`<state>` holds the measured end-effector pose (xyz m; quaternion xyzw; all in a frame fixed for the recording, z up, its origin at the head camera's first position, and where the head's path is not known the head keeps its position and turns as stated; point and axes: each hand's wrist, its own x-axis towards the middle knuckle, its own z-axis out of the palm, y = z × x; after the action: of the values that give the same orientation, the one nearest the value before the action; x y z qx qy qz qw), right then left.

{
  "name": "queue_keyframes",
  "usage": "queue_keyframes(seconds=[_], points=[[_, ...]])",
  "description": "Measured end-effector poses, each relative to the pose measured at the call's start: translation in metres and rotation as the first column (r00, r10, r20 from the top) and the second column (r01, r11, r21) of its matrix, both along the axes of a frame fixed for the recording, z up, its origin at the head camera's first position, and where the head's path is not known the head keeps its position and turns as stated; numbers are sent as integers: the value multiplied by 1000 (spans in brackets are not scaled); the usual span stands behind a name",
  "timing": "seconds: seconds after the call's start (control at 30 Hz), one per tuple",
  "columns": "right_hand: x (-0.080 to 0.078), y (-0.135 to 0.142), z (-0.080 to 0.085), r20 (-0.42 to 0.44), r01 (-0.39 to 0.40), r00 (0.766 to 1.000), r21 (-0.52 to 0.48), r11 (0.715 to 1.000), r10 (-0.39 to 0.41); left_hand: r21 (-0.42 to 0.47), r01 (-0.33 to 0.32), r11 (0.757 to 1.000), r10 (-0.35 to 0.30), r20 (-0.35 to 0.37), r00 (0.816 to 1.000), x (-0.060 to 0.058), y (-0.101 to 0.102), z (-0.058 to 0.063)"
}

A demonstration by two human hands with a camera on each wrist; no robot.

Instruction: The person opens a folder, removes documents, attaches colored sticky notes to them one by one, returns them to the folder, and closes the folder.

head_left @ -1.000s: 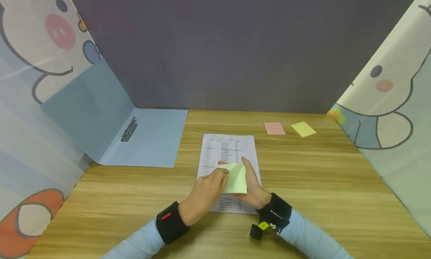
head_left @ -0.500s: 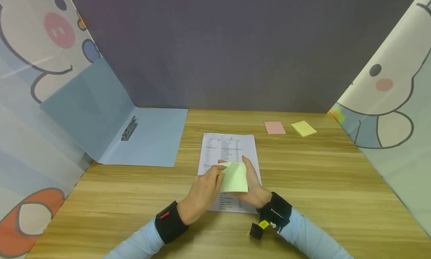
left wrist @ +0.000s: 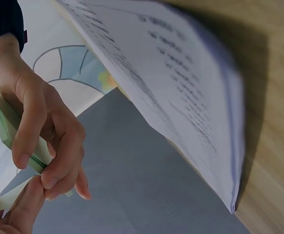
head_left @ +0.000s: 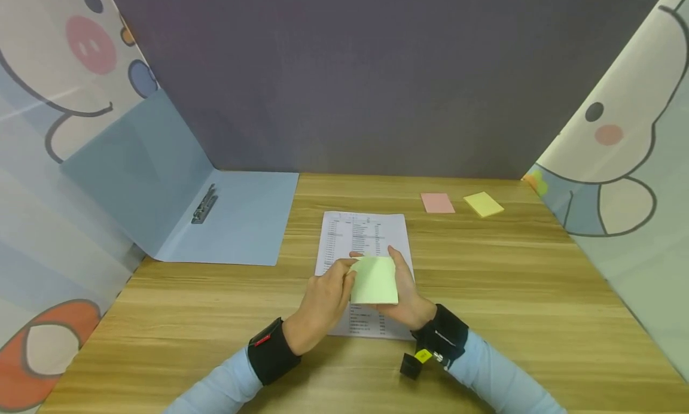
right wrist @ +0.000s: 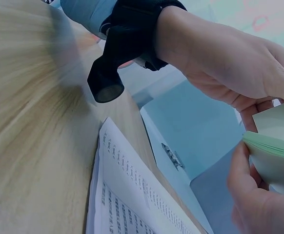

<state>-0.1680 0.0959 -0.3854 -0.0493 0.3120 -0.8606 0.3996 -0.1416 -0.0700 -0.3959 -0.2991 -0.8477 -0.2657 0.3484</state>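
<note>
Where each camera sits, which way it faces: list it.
Head: on the head, facing forward and down at the tabletop; left hand, right hand, sleeves show.
Left wrist: worn there, facing rightward over the printed pages; both hands show.
Right wrist: worn there, facing leftward to the blue clip folder; both hands show.
Wrist views share the green sticky-note pad.

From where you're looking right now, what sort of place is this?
Probably a desk workspace for paperwork, perhaps a staged booth. Showing it: an open light-blue folder, white printed paper sheets and a square pale-green paper pad, all at a wood-grain tabletop.
</note>
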Motion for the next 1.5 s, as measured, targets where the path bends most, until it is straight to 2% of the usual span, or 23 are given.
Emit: queue_keyframes(seconds=[0.2,0.47,0.6,0.97,1.27,1.4,1.5], points=[[0,3,-2,-13,-7,1000,11,1000,7,1,-7,1000,7,30,1000,2,0,-1],[1,3,-3,17,-11,1000,-23,1000,11,19,-10,1000,10,-5,1000,1,2,-2],[0,2,-3,29,-10,1000,-34,999,11,34,11,999,-11,7,1000,1,2,-2],[-2,5,-3,37,23,999,5,1000,-24,51,28,998,-28,9,1000,0,2,0],[-3,6,-1,43,62,997,62,996,-65,69,2,998,-2,-5,1000,-2,4,-1],[-2,7,2,46,62,997,61,996,-65,91,-7,996,3,48,999,-1,5,0],[0,8,4,44,60,997,52,997,-63,143,-14,990,-1,109,994,0,5,1]])
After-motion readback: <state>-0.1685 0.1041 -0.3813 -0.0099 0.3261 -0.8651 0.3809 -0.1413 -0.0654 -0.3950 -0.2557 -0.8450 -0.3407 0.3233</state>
